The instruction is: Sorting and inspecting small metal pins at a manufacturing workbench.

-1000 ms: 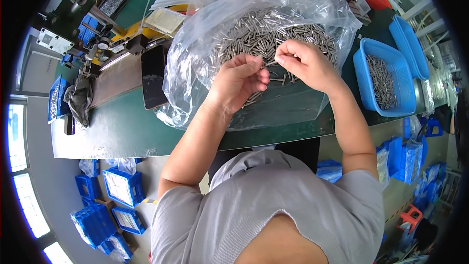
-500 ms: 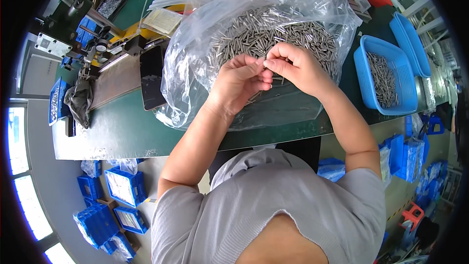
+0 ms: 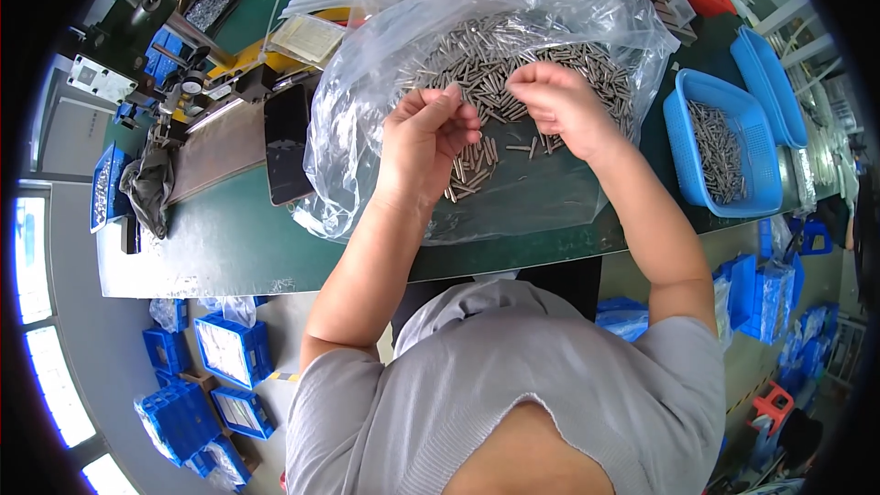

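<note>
metal pins [image 3: 489, 67] lie beneath and between left hand [image 3: 420, 134] and right hand [image 3: 568, 113], fingers curled; cannot tell if either grips one.

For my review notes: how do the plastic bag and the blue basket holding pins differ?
The plastic bag is clear and crumpled; the blue basket is coloured and looks stiff. The plastic bag spreads much wider; the blue basket is smaller, to its right. Both carry many metal pins.

glossy plastic bag [image 3: 353, 142], apparently metal pins [image 3: 490, 73]
</note>
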A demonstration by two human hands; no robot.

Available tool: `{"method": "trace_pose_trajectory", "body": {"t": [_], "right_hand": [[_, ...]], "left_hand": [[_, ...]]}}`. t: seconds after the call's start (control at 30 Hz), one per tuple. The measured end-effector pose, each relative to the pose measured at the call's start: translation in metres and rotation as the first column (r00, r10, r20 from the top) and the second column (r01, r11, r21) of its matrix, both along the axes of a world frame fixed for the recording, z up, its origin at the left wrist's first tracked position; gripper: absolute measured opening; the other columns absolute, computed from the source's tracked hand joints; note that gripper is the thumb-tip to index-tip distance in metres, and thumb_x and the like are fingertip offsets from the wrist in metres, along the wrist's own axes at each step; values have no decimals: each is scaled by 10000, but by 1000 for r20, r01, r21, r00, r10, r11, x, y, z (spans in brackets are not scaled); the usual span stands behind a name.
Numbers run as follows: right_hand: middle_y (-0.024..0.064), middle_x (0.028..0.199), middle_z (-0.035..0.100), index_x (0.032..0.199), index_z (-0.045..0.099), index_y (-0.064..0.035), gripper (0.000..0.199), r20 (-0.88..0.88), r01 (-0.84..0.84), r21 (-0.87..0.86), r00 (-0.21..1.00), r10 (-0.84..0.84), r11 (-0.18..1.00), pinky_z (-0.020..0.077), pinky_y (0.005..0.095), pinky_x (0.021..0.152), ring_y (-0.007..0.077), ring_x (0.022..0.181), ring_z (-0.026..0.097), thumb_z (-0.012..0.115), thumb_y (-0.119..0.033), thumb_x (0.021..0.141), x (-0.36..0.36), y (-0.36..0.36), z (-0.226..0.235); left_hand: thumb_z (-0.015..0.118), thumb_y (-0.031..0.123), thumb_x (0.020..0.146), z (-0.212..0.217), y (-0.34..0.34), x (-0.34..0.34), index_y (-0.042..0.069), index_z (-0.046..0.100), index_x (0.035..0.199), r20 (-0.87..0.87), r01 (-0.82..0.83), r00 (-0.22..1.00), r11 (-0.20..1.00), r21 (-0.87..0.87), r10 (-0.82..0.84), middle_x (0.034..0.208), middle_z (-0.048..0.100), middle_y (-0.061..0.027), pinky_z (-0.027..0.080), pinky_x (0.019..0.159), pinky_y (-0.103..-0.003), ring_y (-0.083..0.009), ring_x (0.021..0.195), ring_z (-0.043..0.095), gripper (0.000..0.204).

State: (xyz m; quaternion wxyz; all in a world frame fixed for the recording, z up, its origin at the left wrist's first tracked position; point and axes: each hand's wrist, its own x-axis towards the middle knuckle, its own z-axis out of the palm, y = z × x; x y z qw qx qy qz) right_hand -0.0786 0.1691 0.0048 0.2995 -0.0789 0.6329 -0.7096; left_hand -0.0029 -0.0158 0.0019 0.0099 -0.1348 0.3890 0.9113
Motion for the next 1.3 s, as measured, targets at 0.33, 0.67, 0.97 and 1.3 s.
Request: {"method": "trace_pose_trajectory", "body": {"t": [0.33, 0.67, 0.97, 1.3], "right_hand": [[132, 737, 606, 806, 565, -48, 88, -773, 278, 621, 376, 512, 733, 478, 388, 584, 309, 671, 609, 605, -116, 767, 20, -18, -11], [10, 748, 614, 890, 579, -44, 128, -254, -102, -41, 963, 89, 994, 324, 160, 432, 1, 573, 453, 529, -161, 878, 24, -2, 24], [-25, 749, 566, 935, 562, -55, 102, -377, -68, 56, 922, 84, 996, 286, 147, 443, -11, 554, 400, 531, -137, 883, 29, -6, 24], [-6, 708, 544, 897, 575, -35, 112, -182, 45, -122, 981, -67, 992, 333, 178, 431, 24, 538, 430, 560, -137, 853, 20, 1, 17]], "left_hand": [[580, 84, 863, 0, -3, -1, 35, 523, 823, -9, 29, 1000, 1000, 9, -29, 717, 613, -108, 520, 547, -272, -180, 613, 608, 85], [502, 106, 904, -4, 4, 2, 16, 547, 902, 22, 343, 937, 932, 120, -348, 838, 620, -116, 509, 625, -282, -189, 727, 608, 101], [516, 107, 898, -8, 5, 1, 6, 558, 868, -33, 386, 922, 908, 162, -386, 846, 622, -113, 515, 639, -285, -182, 728, 610, 114], [511, 107, 901, -11, 4, 0, 5, 565, 878, -12, 280, 960, 952, 124, -281, 786, 612, -120, 514, 630, -289, -197, 701, 604, 117]]}}
